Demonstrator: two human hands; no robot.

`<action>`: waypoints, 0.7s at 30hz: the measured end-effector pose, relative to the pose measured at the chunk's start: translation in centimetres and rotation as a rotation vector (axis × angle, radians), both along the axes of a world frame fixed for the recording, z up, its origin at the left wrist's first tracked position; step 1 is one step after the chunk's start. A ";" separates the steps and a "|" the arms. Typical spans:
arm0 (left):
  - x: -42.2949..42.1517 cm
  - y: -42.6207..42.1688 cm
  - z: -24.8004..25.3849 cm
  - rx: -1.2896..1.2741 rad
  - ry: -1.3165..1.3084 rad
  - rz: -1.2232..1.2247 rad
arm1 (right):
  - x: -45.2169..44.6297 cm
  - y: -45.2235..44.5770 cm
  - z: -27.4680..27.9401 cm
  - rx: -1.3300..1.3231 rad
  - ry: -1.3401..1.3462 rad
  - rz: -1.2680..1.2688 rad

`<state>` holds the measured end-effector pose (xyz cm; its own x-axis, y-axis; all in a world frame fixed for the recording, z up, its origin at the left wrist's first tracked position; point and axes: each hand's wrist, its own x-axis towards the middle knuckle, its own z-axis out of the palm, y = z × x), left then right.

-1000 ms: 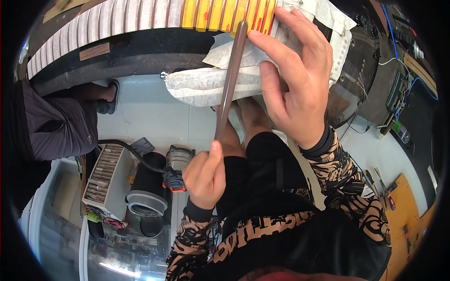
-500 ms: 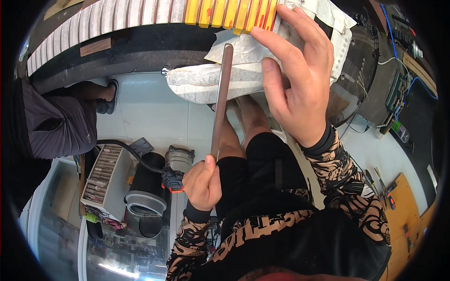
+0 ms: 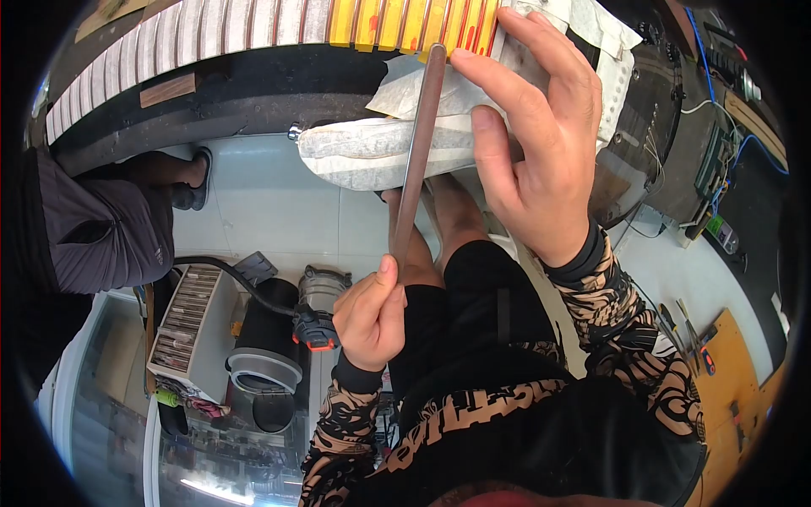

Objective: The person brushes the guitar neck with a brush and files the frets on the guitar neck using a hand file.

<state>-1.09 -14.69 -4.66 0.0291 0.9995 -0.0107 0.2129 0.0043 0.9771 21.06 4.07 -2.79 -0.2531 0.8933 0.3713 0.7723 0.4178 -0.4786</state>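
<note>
Left hand (image 3: 369,317) grips the bar (image 3: 418,152) by its near end. Since half a second ago I log its tip raised back to the yellow strips (image 3: 393,24): working position regained, I judge. Right hand (image 3: 553,148) spread, apparently holding nothing; tip contact unclear.

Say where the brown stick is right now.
In the head view's upper middle, the brown stick slants up from the left hand, ending by the yellow strips, to the left of the right hand.
</note>
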 end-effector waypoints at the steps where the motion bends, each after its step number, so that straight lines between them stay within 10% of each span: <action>1: 0.1 -0.1 0.1 -0.006 -0.005 0.001 | 0.2 -0.1 0.0 -0.009 -0.030 0.003; 21: 3.3 9.3 1.4 0.145 0.264 0.048 | 1.6 0.1 -2.1 0.103 -0.131 0.093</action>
